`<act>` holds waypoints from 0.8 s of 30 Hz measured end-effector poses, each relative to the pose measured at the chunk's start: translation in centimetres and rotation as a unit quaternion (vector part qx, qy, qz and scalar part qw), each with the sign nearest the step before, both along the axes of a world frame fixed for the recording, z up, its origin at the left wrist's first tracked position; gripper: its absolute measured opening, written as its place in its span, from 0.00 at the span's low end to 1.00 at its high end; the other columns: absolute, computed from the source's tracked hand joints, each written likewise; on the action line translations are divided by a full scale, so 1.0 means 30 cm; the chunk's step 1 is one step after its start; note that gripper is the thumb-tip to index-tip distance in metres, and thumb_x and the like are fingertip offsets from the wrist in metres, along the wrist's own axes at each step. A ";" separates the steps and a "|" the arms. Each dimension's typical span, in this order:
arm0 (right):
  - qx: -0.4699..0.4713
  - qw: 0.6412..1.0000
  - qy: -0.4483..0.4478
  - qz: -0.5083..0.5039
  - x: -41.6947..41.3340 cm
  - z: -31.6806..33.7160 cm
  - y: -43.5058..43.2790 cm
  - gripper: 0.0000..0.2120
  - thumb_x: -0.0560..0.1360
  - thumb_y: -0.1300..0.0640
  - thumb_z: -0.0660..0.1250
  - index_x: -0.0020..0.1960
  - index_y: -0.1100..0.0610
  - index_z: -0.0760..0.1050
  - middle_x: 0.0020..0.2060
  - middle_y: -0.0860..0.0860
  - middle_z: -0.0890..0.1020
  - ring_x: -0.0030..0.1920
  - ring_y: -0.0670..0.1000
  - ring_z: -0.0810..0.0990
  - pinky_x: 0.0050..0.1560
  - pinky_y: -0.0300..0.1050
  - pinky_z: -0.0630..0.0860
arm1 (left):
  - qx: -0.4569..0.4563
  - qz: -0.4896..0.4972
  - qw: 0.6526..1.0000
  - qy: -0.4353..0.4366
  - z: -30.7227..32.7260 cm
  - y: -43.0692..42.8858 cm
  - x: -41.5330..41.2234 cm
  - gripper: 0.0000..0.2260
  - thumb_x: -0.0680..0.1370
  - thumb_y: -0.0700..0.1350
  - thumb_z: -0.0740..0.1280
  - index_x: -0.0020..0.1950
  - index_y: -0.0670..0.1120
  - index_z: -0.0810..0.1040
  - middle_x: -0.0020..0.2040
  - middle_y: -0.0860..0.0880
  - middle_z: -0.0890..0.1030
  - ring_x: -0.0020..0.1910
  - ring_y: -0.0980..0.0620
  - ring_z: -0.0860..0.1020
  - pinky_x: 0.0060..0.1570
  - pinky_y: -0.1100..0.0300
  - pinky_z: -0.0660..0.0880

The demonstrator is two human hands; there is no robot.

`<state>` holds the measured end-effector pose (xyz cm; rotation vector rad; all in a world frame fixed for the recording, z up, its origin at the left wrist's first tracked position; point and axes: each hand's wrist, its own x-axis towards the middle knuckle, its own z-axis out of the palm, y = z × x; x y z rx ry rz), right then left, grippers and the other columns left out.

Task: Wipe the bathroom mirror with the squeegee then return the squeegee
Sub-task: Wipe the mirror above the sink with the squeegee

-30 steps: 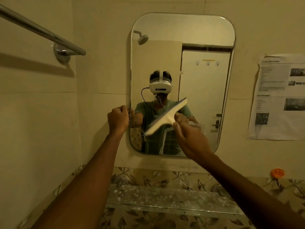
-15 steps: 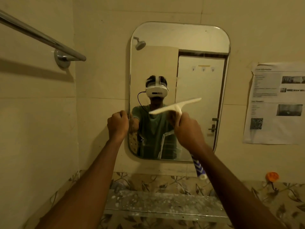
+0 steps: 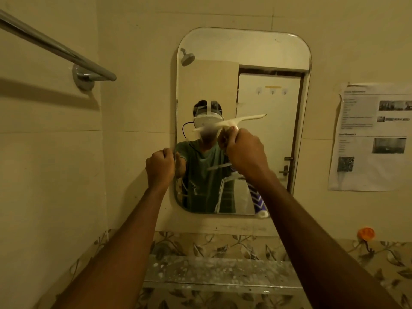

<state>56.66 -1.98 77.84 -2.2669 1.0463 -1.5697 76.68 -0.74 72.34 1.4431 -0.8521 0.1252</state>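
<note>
A rounded bathroom mirror point(image 3: 267, 52) hangs on the cream tiled wall ahead. My right hand point(image 3: 245, 152) is closed around the handle of a white squeegee point(image 3: 231, 122), whose blade lies nearly level across the mirror's middle, slightly higher on the right. My left hand point(image 3: 159, 167) is clenched on the mirror's left edge at mid-height. A blue-and-white tube point(image 3: 257, 200) shows below my right wrist, near the mirror's bottom edge; whether I hold it I cannot tell.
A chrome towel rail point(image 3: 55, 46) juts from the left wall at upper left. A glass shelf point(image 3: 220, 273) sits under the mirror. A printed paper sheet point(image 3: 372, 137) is stuck to the wall at right, with an orange hook point(image 3: 365, 233) below it.
The squeegee has risen up the mirror and its blade has levelled from a steep tilt. My view has tipped upward slightly. My left hand has stayed on the mirror's edge.
</note>
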 end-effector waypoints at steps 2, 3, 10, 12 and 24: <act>0.004 1.000 0.021 -0.009 0.007 -0.048 -0.020 0.10 0.81 0.50 0.58 0.52 0.55 0.73 0.39 0.49 0.79 0.37 0.46 0.79 0.41 0.43 0.78 | 0.001 0.004 1.000 0.000 -0.001 0.003 -0.001 0.18 0.83 0.46 0.54 0.40 0.42 0.77 0.32 0.47 0.76 0.30 0.56 0.72 0.28 0.64 0.66; 0.006 1.000 0.018 -0.012 0.005 -0.107 -0.029 0.09 0.81 0.50 0.58 0.52 0.55 0.73 0.40 0.50 0.80 0.38 0.46 0.80 0.42 0.43 0.79 | 0.006 0.008 1.000 0.000 -0.001 0.003 -0.003 0.18 0.83 0.46 0.54 0.40 0.42 0.77 0.31 0.48 0.75 0.30 0.57 0.71 0.27 0.64 0.65; 0.079 0.996 0.010 -0.036 -0.027 -0.494 0.001 0.13 0.83 0.48 0.53 0.48 0.53 0.73 0.34 0.49 0.79 0.31 0.47 0.79 0.33 0.44 0.80 | 0.011 0.018 1.000 -0.005 -0.003 -0.003 -0.005 0.18 0.83 0.46 0.53 0.41 0.42 0.77 0.31 0.50 0.73 0.30 0.58 0.71 0.27 0.65 0.62; 0.093 0.994 0.034 -0.046 -0.035 -0.560 0.006 0.13 0.83 0.48 0.53 0.49 0.53 0.73 0.32 0.48 0.78 0.30 0.46 0.78 0.30 0.40 0.76 | 0.012 0.008 1.000 -0.007 0.000 0.003 -0.005 0.18 0.83 0.46 0.53 0.41 0.41 0.78 0.32 0.48 0.75 0.31 0.56 0.72 0.27 0.64 0.64; -0.174 0.902 0.392 -0.042 0.085 -0.411 0.003 0.19 0.82 0.43 0.48 0.52 0.54 0.71 0.31 0.48 0.73 0.26 0.48 0.71 0.29 0.44 0.72 | 0.019 -0.044 0.996 0.077 -0.082 0.037 -0.007 0.17 0.81 0.48 0.56 0.41 0.44 0.80 0.40 0.40 0.83 0.40 0.42 0.83 0.44 0.44 0.81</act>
